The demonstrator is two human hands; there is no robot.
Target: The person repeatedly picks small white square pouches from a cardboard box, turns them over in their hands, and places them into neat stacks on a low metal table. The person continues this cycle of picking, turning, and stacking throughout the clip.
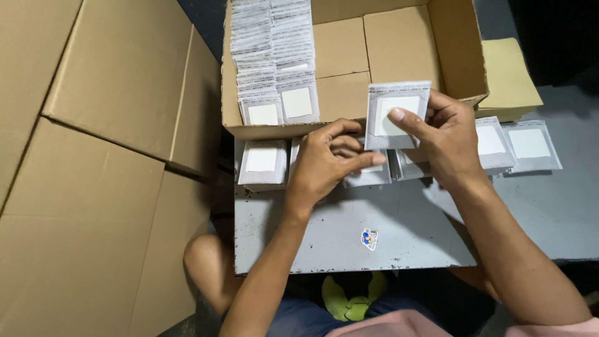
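Note:
My right hand [452,140] holds up a small stack of flat grey packets with white square centres [395,113], thumb on the front face. My left hand [324,163] touches the lower left edge of that stack, fingers curled under it. Both hands hover just in front of an open cardboard box [399,47] that stands on a grey metal surface [349,224]. Inside the box at the left, two rows of the same packets [272,62] stand packed on edge.
More grey packets lie in short piles on the metal surface: one at the left [262,162], several under my hands, two at the right [529,145]. Large flattened cardboard boxes [93,156] fill the left side. A small sticker [369,238] is on the surface.

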